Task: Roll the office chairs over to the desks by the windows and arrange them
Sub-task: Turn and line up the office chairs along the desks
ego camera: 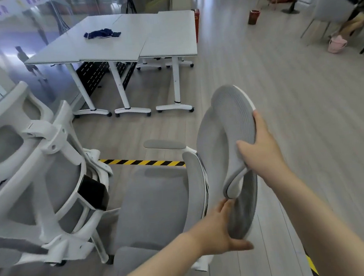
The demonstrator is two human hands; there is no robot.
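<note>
A grey and white office chair (pixel 158 198) stands in front of me, seat facing left, its headrest (pixel 229 133) rising at the centre right. My right hand (pixel 260 152) grips the headrest's edge, thumb on the front. My left hand (pixel 221 229) holds the top of the chair's backrest just below it. A second office chair (pixel 37 174) with a white frame and grey mesh stands at the left, its back towards me. White desks (pixel 122 39) stand pushed together by the glass wall, farther ahead.
A dark cloth (pixel 102 33) lies on the desks. Black and yellow tape (pixel 143 162) crosses the wooden floor between the chairs and desks. A brown bin (pixel 254 16) and a seated person (pixel 354 1) are at the far right, across open floor.
</note>
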